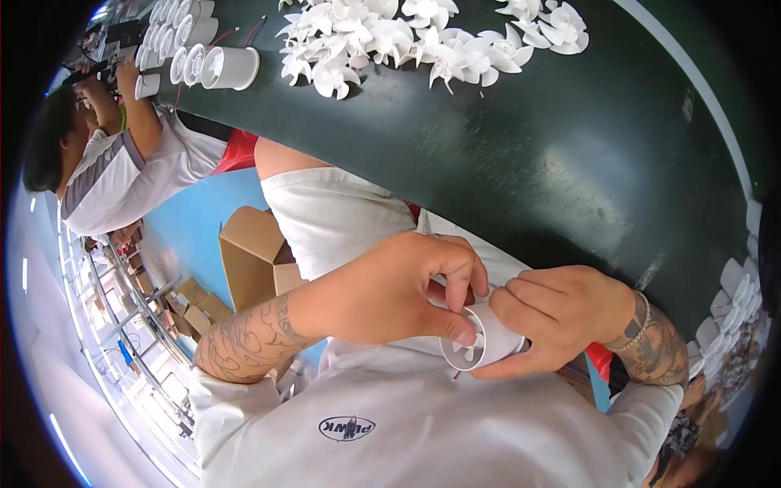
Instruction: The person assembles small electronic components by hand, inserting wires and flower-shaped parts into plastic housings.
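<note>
In front of my chest, my right hand (561,317) is wrapped round a short white cylindrical housing (498,340), its open end facing left. My left hand (415,285) is at that open end with its fingers curled and its thumb reaching inside the rim. White spoke-like parts show within, just below the thumb. Whatever the left fingers pinch, if anything, is hidden. A thin dark-red wire end pokes out beneath the housing's rim.
A dark green table (537,146) holds a pile of white fan blades (358,41). Similar white housings (232,68), some with wires, stand in rows at its left. A co-worker (138,171) sits beyond them. An open cardboard box (248,260) is beside my leg; white pieces (732,301) lie far right.
</note>
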